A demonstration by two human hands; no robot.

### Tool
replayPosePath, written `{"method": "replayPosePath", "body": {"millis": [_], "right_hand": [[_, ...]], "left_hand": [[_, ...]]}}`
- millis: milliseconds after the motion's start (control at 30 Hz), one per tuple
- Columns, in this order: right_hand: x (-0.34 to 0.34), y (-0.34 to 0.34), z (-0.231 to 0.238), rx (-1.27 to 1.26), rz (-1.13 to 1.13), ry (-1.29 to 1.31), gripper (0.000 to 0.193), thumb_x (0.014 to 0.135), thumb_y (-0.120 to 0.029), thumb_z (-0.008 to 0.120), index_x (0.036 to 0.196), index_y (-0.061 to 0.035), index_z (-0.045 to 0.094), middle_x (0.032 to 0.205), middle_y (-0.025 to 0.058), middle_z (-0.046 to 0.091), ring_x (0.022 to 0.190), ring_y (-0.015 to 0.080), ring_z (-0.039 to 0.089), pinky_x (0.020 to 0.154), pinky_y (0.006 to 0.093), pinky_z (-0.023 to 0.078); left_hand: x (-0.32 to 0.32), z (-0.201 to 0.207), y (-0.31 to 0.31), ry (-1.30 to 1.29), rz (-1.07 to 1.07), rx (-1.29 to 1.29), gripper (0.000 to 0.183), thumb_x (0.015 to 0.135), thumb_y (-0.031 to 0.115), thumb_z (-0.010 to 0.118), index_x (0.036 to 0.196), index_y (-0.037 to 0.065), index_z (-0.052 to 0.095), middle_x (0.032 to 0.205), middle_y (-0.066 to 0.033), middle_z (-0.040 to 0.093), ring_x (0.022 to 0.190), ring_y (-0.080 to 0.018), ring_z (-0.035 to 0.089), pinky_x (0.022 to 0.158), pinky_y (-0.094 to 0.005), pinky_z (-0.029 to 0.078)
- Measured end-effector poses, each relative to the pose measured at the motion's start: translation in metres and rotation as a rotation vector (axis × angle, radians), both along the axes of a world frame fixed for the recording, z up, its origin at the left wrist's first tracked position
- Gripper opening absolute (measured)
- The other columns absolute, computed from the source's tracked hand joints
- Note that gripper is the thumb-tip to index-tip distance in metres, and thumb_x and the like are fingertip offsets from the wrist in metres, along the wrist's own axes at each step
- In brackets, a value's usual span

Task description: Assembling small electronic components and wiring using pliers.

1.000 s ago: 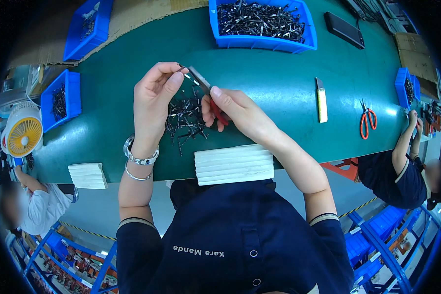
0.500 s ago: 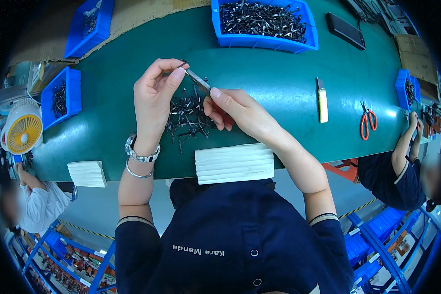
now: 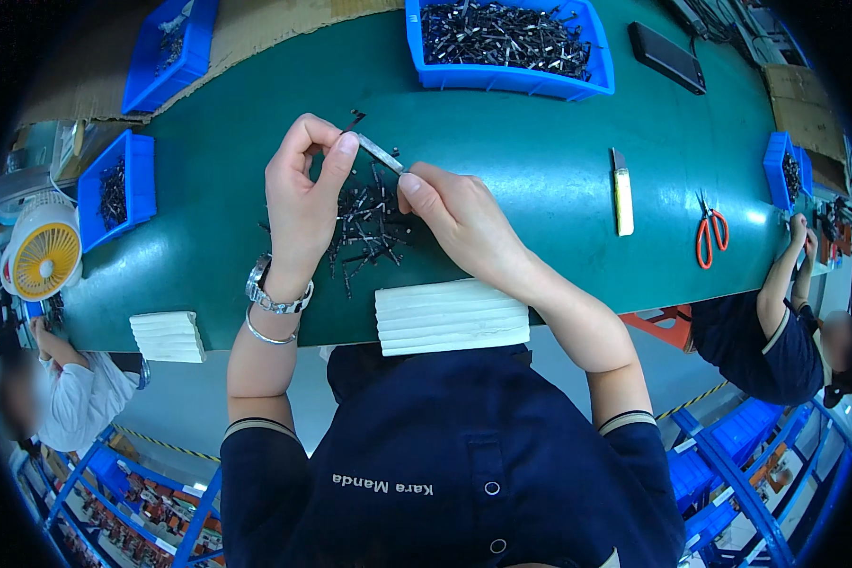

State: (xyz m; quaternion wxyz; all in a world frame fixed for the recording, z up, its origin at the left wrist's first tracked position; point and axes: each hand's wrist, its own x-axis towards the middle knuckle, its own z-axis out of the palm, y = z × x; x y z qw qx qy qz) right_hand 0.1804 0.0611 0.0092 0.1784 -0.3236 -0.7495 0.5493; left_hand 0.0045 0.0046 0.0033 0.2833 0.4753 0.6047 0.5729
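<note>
My left hand (image 3: 305,185) is closed in a pinch on a small black part (image 3: 354,120), whose end sticks up past the fingertips. My right hand (image 3: 459,213) grips a slim silver-bladed tool (image 3: 381,153). The blade slants up to the left, and its tip meets the left thumb and finger. The rest of the tool is hidden in the right hand, so its exact kind is unclear. Beneath both hands, a loose pile of small black parts (image 3: 362,237) lies on the green table (image 3: 530,189).
A blue bin (image 3: 511,83) full of similar parts stands at the back. Rightward lie a yellow-handled cutter knife (image 3: 623,204), red-handled scissors (image 3: 710,232) and a black box-shaped device (image 3: 667,59). A ribbed white pad (image 3: 452,317) sits at the front edge. Co-workers sit at both sides.
My left hand has shifted slightly right, and the black part now stands out above its fingertips. The right hand has turned over the tool, hiding the red bit seen under it before.
</note>
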Motion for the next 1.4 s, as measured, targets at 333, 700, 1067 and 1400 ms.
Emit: {"method": "replayPosePath", "body": {"millis": [333, 700, 1067, 1400], "right_hand": [[0.000, 0.001, -0.004, -0.014, -0.008, -0.014, 0.041, 0.099, -0.034, 0.041, 0.081, -0.0012, 0.058, 0.060, 0.0168, 0.057, 0.059, 0.0362, 0.057, 0.056, 0.0456, 0.042], [0.000, -0.002, -0.004, -0.591, 0.125, 0.224, 0.049, 0.103, -0.041, 0.033, 0.078, -0.0026, 0.050, 0.062, -0.0026, 0.036, 0.054, 0.0075, 0.034, 0.049, 0.0234, 0.029], [0.003, -0.001, 0.002, -0.874, 0.208, 0.273, 0.048, 0.103, -0.042, 0.032, 0.077, -0.0040, 0.047, 0.061, -0.0044, 0.031, 0.053, 0.0066, 0.029, 0.047, 0.0224, 0.024], [0.004, 0.003, 0.002, -0.819, 0.216, 0.253, 0.049, 0.102, -0.043, 0.035, 0.080, -0.0026, 0.051, 0.061, -0.0032, 0.037, 0.053, 0.0078, 0.036, 0.050, 0.0229, 0.030]], "left_hand": [[0.006, -0.001, 0.000, -0.072, 0.055, 0.004, 0.011, 0.090, 0.010, 0.064, 0.091, 0.002, 0.057, 0.086, -0.0009, 0.056, 0.080, -0.0073, 0.052, 0.074, -0.0213, 0.044], [0.012, -0.005, 0.000, -0.149, 0.031, 0.073, 0.014, 0.090, 0.009, 0.063, 0.099, 0.001, 0.057, 0.095, -0.0037, 0.058, 0.086, -0.0090, 0.054, 0.079, -0.0223, 0.045], [0.003, -0.021, 0.001, -0.768, -0.319, 0.006, 0.022, 0.089, 0.027, 0.066, 0.094, 0.007, 0.059, 0.090, -0.0023, 0.060, 0.086, -0.0104, 0.053, 0.081, -0.0264, 0.041], [0.003, -0.009, 0.003, -0.528, -0.125, -0.021, 0.015, 0.092, 0.019, 0.062, 0.098, 0.005, 0.058, 0.102, -0.0047, 0.061, 0.096, -0.0115, 0.055, 0.084, -0.0233, 0.043]]}}
